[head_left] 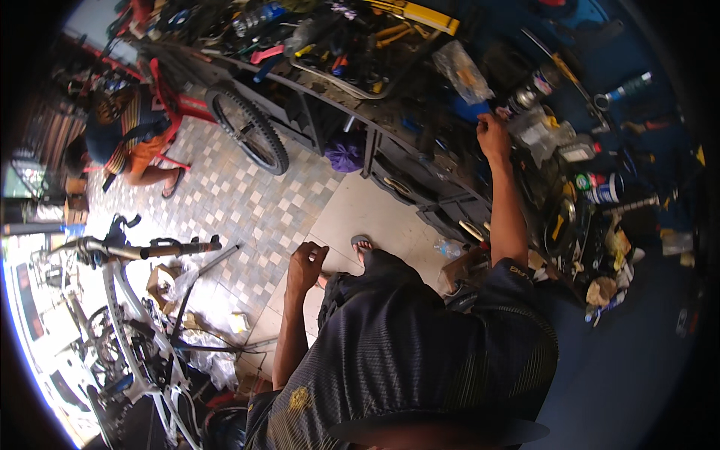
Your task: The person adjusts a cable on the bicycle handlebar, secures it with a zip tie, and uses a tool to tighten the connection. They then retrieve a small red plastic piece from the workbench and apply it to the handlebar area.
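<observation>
My right hand [491, 135] is over the cluttered workbench [397, 127], its fingers bent beside a blue object [471, 110] below a crumpled clear plastic bag [461, 71]; whether it touches the object is unclear. A spray can [529, 94] and more bagged items lie just to its right. My left hand [306, 264] hangs over the tiled floor [300, 202], fingers curled; what they hold, if anything, is too small to make out.
A bicycle tyre [251, 131] leans against the bench, near a purple bag [345, 150]. A white bicycle frame [120, 315] stands at lower left with boxes and plastic. Another person [135, 127] bends beside a red stand at upper left. A blue wall [615, 337] is at right.
</observation>
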Action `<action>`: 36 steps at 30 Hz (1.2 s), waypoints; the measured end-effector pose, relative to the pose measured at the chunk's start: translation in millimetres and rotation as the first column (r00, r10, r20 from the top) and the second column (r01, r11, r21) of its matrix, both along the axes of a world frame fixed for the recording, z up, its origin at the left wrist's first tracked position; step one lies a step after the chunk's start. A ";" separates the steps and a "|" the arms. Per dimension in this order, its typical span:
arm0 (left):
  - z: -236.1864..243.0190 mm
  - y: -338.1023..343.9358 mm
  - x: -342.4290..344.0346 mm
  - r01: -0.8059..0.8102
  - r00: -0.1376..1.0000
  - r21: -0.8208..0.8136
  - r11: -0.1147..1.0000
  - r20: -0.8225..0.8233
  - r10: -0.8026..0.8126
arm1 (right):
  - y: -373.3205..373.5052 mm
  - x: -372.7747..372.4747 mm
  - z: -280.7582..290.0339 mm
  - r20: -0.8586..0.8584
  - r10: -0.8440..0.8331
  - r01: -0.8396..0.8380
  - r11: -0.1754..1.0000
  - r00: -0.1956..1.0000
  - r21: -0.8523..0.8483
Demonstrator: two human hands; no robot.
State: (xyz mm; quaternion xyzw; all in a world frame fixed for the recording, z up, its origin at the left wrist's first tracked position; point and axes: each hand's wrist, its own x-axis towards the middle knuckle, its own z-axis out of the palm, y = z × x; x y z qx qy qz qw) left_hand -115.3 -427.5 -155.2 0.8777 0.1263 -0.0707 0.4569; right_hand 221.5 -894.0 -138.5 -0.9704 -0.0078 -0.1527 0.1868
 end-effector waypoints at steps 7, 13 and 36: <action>-5.9 -3.9 -38.9 -0.121 0.989 -0.011 0.993 -0.092 0.119 | 4.8 106.8 -71.4 -0.011 -0.030 0.025 0.950 1.000 -0.312; -0.3 8.1 -72.1 -0.257 0.961 0.064 0.964 -0.092 0.262 | -63.5 124.2 11.5 0.041 0.204 -0.196 0.968 0.978 -0.157; 136.6 84.5 -458.2 -0.503 0.183 -0.793 0.344 0.292 0.939 | 545.2 -474.7 189.7 -0.007 0.871 -0.826 -0.463 -0.491 0.320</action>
